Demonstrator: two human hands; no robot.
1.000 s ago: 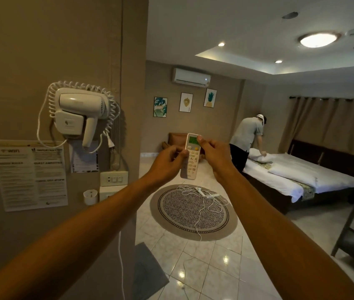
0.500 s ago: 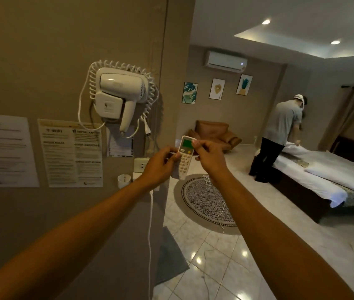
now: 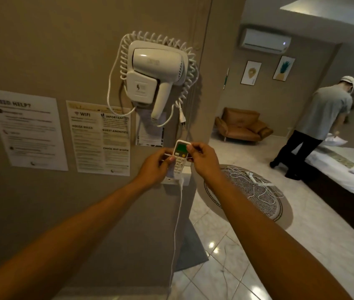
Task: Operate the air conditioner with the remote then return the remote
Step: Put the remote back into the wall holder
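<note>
The white remote (image 3: pixel 180 155) with a green screen stands upright close to the beige wall, just below the hair dryer. My left hand (image 3: pixel 157 166) grips its lower left side, thumb on the buttons. My right hand (image 3: pixel 203 159) pinches its upper right edge. The remote's lower end is in front of a white wall fitting (image 3: pixel 177 179), which my hands partly hide. The white air conditioner (image 3: pixel 264 41) hangs high on the far wall with a small light lit.
A wall-mounted hair dryer (image 3: pixel 155 76) with coiled cord hangs above my hands, paper notices (image 3: pixel 100 137) to its left. A white cable (image 3: pixel 177 224) drops from the wall fitting. Another person (image 3: pixel 321 120) bends over a bed (image 3: pixel 349 176). A round rug (image 3: pixel 247 195) with loose cables lies on the tiled floor.
My view has swung left toward the wall. Both hands have carried the remote from pointing into the room over to the wall below the hair dryer.
</note>
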